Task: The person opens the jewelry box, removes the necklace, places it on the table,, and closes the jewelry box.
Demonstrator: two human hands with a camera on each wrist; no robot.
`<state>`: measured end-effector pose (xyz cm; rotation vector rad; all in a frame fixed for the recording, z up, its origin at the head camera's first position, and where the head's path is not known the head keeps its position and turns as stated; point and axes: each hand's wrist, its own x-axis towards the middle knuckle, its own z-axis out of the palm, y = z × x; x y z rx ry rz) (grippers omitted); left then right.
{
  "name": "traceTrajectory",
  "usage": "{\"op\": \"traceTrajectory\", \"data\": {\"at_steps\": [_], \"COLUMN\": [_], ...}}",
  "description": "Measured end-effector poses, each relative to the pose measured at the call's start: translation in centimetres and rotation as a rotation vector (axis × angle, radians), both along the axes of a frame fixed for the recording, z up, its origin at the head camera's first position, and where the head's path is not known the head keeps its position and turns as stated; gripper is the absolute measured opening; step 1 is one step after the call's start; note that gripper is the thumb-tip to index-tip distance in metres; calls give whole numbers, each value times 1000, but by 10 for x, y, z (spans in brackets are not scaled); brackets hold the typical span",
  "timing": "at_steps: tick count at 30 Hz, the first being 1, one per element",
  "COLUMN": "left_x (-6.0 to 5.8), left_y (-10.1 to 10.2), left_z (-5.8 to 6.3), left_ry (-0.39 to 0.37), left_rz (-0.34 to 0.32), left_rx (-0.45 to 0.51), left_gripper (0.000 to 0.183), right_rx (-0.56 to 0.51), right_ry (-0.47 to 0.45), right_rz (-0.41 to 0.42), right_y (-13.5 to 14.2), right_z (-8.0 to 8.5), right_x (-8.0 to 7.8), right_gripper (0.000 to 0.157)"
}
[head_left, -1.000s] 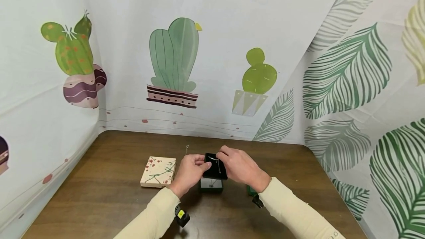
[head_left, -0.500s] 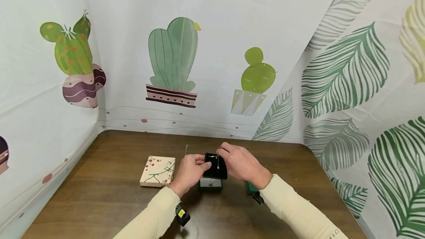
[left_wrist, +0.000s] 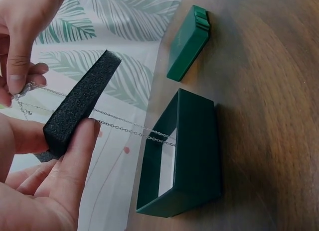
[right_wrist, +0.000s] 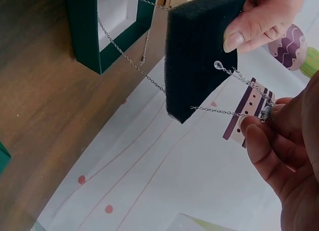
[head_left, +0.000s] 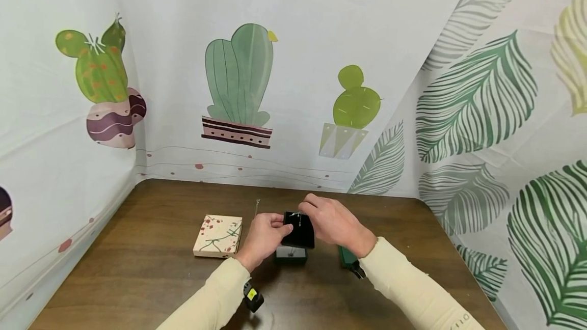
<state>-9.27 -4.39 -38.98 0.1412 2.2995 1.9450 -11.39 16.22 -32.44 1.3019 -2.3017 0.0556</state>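
Note:
My left hand [head_left: 263, 236] grips a black foam pad [head_left: 300, 237] by its left edge, thumb on the front face. A thin silver necklace [right_wrist: 219, 110] passes through the pad. My right hand [head_left: 334, 223] pinches the necklace in front of the pad; its fingertips partly hide what they hold. A small clear drop [right_wrist: 218, 65] dangles from the chain there. Behind the pad, two chain strands [left_wrist: 122, 127] run down into an open dark green box [left_wrist: 197, 146] with a white inside. That box stands on the table just below the pad.
A green lid [left_wrist: 188, 44] with a bow lies right of the box, partly behind my right wrist in the head view. To the left sits a cream box [head_left: 218, 236] with a floral print. Another thin chain [head_left: 257, 207] lies beyond my left hand on the wooden table [head_left: 137, 269].
My right hand has lifted slightly away from the pad with the pinched chain, and the dangling end has shifted. The left hand keeps its grip on the pad almost in place.

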Motion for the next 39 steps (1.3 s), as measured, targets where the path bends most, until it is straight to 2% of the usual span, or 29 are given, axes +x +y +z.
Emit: {"op": "traceTrajectory", "data": {"at_steps": [17, 27, 39], "left_x": [-1, 3, 0], "left_y": [1, -1, -1], "left_z": [-1, -1, -6], "left_ry": [3, 9, 28], "left_rz": [-11, -9, 10], "left_rx": [-19, -40, -84], "left_gripper": [30, 33, 34], "right_rx": [-11, -16, -41], "right_ry": [4, 19, 13], "right_rz": [2, -7, 4], "right_y": [2, 1, 1], "right_z": [10, 18, 24], "right_x": [-4, -4, -6], "right_gripper": [24, 21, 22]}}
